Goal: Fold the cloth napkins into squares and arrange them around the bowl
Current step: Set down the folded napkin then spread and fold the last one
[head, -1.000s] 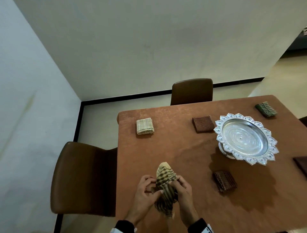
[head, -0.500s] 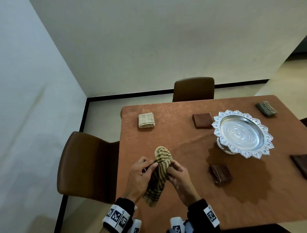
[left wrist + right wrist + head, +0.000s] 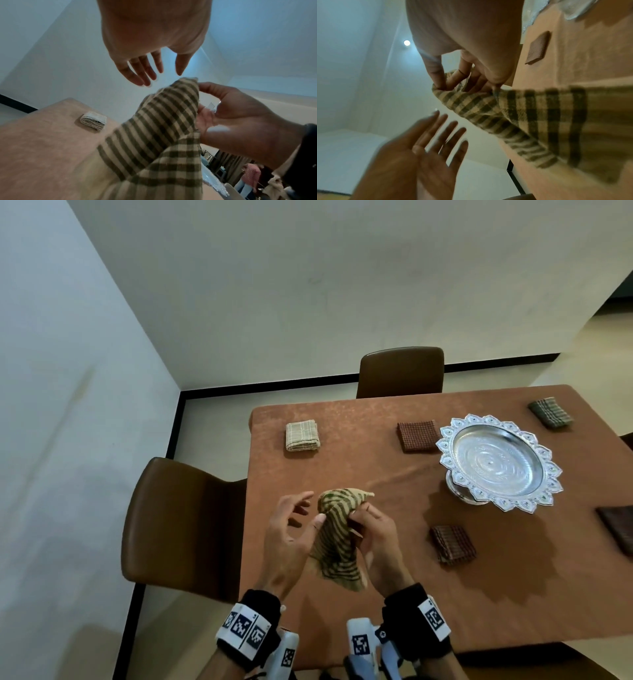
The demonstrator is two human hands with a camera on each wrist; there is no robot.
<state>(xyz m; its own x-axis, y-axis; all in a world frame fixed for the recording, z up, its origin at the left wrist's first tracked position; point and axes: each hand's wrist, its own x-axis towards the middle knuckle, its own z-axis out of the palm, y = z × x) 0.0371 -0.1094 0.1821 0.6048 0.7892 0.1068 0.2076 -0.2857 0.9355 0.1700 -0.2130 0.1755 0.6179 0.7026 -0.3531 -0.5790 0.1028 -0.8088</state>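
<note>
A tan and dark-green checked napkin (image 3: pixel 337 529) hangs bunched above the near left part of the brown table (image 3: pixel 394 604). My right hand (image 3: pixel 371 529) grips its upper end, fingers curled into the cloth (image 3: pixel 488 106). My left hand (image 3: pixel 291 525) is just left of the napkin (image 3: pixel 164 129), fingers spread and straight, holding nothing. The silver scalloped bowl (image 3: pixel 496 463) stands on its foot at the right. Folded napkins lie around: beige (image 3: pixel 302 435), red-brown (image 3: pixel 418 436), green plaid (image 3: pixel 550 413), dark brown (image 3: pixel 452 543).
Another dark folded napkin (image 3: pixel 618 525) is cut off at the right edge. Brown chairs stand at the table's left side (image 3: pixel 178 525) and far side (image 3: pixel 401 371). White walls close in at the left and back.
My left hand has let go of the checked napkin and opened to the left. The right hand keeps hold, and the napkin's top now tips to the right.
</note>
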